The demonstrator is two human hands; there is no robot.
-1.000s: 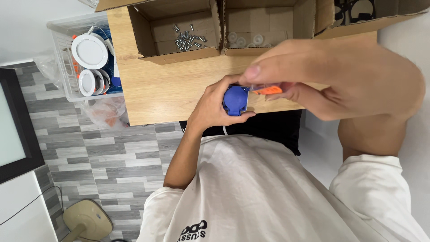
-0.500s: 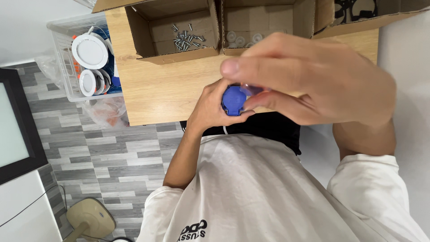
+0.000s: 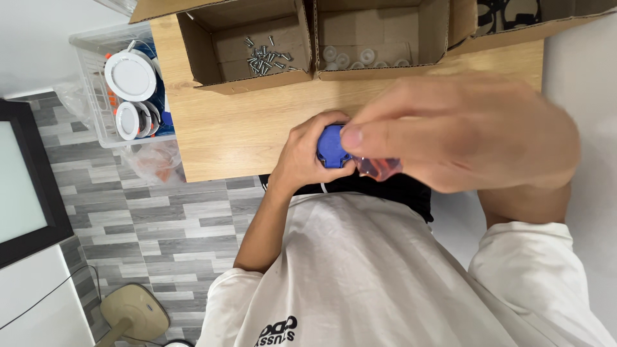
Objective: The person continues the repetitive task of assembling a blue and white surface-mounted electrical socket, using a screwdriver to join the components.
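At the wooden table's (image 3: 244, 128) near edge, the left hand (image 3: 305, 154) grasps a blue part (image 3: 331, 146); the right hand (image 3: 463, 132) clenches an orange-handled tool (image 3: 379, 168) against it.

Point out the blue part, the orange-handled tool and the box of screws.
blue part (image 3: 330, 153), head view, on its exposed blue face.
orange-handled tool (image 3: 379, 168), head view, on the translucent orange handle.
box of screws (image 3: 212, 71), head view, on its left cardboard wall.
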